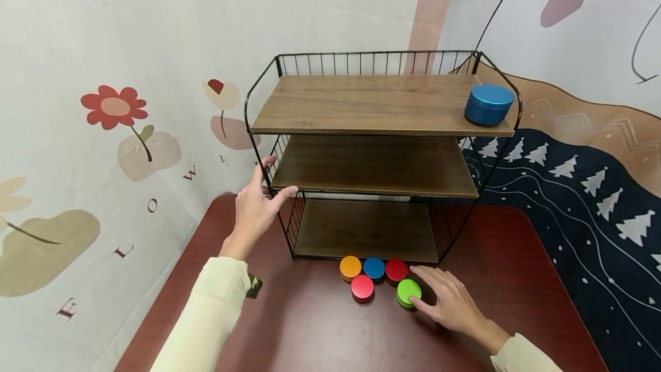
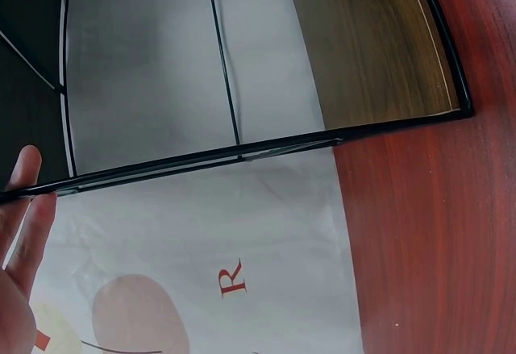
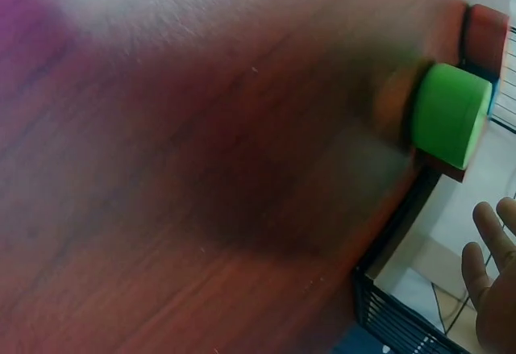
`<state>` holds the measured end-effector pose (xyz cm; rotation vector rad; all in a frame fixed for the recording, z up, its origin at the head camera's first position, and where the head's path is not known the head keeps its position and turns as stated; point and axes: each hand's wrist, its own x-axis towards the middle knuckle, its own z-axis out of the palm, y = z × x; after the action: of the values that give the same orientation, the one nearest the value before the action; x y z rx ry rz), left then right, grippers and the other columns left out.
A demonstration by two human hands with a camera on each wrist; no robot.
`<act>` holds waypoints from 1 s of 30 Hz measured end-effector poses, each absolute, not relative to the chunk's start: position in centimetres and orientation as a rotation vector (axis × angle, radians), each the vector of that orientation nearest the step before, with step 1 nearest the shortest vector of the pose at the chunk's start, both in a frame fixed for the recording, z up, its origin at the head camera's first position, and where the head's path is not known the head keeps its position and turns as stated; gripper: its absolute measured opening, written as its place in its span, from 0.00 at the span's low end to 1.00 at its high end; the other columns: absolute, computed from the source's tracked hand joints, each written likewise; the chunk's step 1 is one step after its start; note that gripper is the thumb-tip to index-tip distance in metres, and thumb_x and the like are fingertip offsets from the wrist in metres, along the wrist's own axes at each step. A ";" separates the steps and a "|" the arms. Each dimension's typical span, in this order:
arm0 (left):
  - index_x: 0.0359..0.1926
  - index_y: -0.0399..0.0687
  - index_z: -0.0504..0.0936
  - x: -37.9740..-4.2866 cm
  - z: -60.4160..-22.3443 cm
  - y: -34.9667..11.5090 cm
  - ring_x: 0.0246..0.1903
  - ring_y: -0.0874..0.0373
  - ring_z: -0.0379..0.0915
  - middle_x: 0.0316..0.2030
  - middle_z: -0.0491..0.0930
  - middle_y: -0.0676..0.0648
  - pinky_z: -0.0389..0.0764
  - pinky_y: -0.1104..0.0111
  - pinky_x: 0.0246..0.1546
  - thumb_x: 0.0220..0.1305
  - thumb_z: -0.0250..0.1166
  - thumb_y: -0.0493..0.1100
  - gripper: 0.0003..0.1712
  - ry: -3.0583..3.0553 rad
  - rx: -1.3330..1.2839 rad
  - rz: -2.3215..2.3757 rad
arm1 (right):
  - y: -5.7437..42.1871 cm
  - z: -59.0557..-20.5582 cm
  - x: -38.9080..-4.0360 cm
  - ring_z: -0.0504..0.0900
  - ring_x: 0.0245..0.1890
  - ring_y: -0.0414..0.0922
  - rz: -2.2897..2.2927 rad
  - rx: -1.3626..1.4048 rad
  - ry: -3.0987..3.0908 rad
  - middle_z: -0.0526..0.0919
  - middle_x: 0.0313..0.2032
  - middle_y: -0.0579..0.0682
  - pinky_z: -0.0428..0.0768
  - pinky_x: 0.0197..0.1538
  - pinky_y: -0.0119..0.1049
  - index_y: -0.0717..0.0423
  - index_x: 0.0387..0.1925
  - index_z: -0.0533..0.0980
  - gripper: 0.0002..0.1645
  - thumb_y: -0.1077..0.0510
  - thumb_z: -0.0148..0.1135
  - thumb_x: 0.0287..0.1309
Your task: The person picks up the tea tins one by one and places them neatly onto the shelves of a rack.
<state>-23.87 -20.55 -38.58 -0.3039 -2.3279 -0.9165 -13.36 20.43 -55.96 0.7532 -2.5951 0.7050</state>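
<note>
A three-tier shelf rack (image 1: 382, 105) with wooden boards and a black wire frame stands on the table. My left hand (image 1: 254, 208) holds its left front post at the middle tier, thumb in front and fingers at the side. The left wrist view shows fingers (image 2: 32, 237) against the black bar. In front of the rack sit small round tins: orange (image 1: 350, 268), blue (image 1: 374, 268), red (image 1: 396, 271), pinkish red (image 1: 362, 288) and green (image 1: 408, 293). My right hand (image 1: 449, 300) is spread beside the green tin (image 3: 451, 116), thumb at its edge.
A larger blue tin (image 1: 489, 105) stands at the right end of the top board. The reddish-brown table (image 1: 320, 337) extends to both sides of the rack. Behind hang printed cloths (image 1: 335, 4), and a dark one with trees (image 1: 563, 217) is at the right.
</note>
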 end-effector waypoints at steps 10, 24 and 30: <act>0.68 0.56 0.68 -23.8 -38.6 -20.5 0.10 0.63 0.57 0.12 0.72 0.52 0.61 0.61 0.23 0.52 0.77 0.56 0.44 -2.325 -0.301 -0.923 | 20.0 -57.4 -12.9 0.82 0.52 0.50 0.675 0.745 -2.641 0.82 0.52 0.49 0.77 0.47 0.64 0.52 0.58 0.79 0.38 0.43 0.78 0.46; 0.69 0.57 0.68 -23.9 -38.6 -20.6 0.09 0.60 0.57 0.07 0.62 0.55 0.60 0.61 0.23 0.53 0.77 0.56 0.44 -2.329 -0.307 -0.928 | 19.6 -58.7 -12.9 0.83 0.49 0.48 0.620 0.737 -2.680 0.83 0.51 0.50 0.78 0.46 0.59 0.51 0.58 0.79 0.37 0.44 0.79 0.45; 0.69 0.57 0.67 -24.0 -38.7 -20.6 0.09 0.58 0.58 0.06 0.59 0.55 0.61 0.61 0.22 0.53 0.77 0.55 0.44 -2.335 -0.304 -0.918 | 19.6 -59.1 -13.0 0.83 0.48 0.48 0.595 0.741 -2.671 0.83 0.51 0.50 0.79 0.46 0.56 0.52 0.58 0.79 0.38 0.45 0.80 0.45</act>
<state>-24.00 -20.62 -38.73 -0.3043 -2.3352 -0.9180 -12.96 19.60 -59.15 0.7412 -2.6709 0.5954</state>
